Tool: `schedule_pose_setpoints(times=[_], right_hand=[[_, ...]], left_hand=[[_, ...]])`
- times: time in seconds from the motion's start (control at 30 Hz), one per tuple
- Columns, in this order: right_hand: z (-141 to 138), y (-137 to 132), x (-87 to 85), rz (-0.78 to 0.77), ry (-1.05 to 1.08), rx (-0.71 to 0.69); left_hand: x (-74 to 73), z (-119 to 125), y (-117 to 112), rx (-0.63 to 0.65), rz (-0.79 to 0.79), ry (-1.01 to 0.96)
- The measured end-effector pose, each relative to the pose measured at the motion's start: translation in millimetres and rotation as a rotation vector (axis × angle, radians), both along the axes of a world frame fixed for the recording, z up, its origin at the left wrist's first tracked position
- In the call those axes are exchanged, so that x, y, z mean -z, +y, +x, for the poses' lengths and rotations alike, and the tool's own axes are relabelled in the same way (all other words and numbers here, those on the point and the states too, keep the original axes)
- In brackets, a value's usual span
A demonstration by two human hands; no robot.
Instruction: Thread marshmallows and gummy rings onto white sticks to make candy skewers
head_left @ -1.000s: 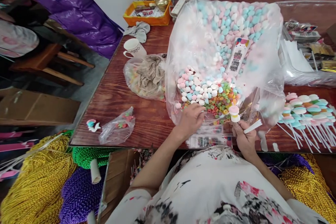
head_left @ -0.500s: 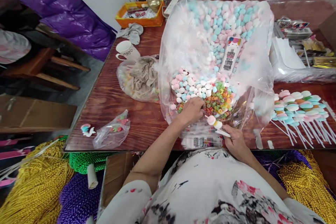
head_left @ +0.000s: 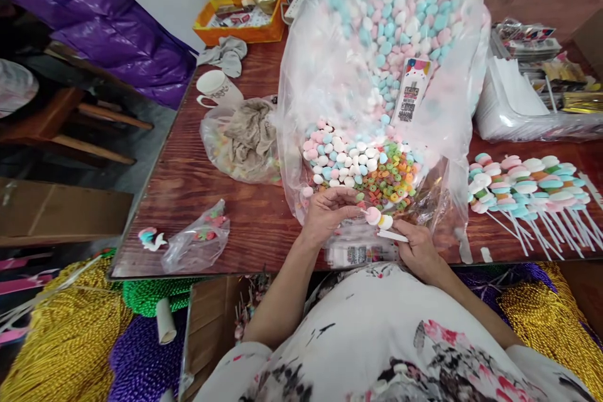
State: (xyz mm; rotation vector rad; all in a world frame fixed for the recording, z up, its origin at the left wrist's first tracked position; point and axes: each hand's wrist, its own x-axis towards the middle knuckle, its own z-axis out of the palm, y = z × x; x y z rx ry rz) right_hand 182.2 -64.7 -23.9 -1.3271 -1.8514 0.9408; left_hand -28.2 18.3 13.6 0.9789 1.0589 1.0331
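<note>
My right hand (head_left: pixel 419 250) is closed on a white stick of a candy skewer (head_left: pixel 379 218), which carries a pink piece and white pieces with a yellow one between. My left hand (head_left: pixel 330 213) is pinched at the skewer's left end, with small green and reddish ring candies (head_left: pixel 360 198) at its fingertips. Just beyond the hands, colourful ring candies (head_left: pixel 393 173) and pink, white and blue button-shaped candies (head_left: pixel 346 154) lie in the mouth of a large clear plastic bag (head_left: pixel 325 50). Printed wrappers (head_left: pixel 355 255) are stacked at the table edge below the hands.
Finished-looking candy skewers (head_left: pixel 527 185) lie in rows at the right, before a clear tub (head_left: pixel 513 122) of packaging. To the left are a mug (head_left: pixel 219 88), a cloth-topped bag (head_left: pixel 249 138), a small bag (head_left: pixel 200 235) and an orange tray (head_left: pixel 240 31).
My left hand has drawn back from the ring candies and lifted, now with small ring candies at its fingertips by the skewer. My right hand keeps its hold; the view has shifted slightly.
</note>
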Motion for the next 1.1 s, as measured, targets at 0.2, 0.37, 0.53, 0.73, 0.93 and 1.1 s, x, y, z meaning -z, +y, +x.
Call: schedule_pose_setpoints(times=[0.2,0.37,0.53,0.73,0.93,1.1], right_hand=[[4,0,-1.7,-0.003,0.027,0.004],[5,0,0.0,0.027,0.008,0.006],[2,2,-2.3,0.047,-0.016,-0.003],[3,4,-5.3,0.014,-0.052,0.001],[3,2,-3.8,0.053,-0.103,0.018],[5,0,-4.7,0.053,-0.092,0.031]], left_hand=[[7.0,-6,4,0.005,-0.097,-0.119],[11.9,-10,5,-0.081,-0.17,-0.203],[12.6,-5,-1,-0.107,-0.164,-0.224],[6.5,10,-14,-0.088,-0.05,-0.245],[9.6,16,-19,-0.118,0.009,-0.23],[13.3,16,-21,-0.084,0.119,-0.205]])
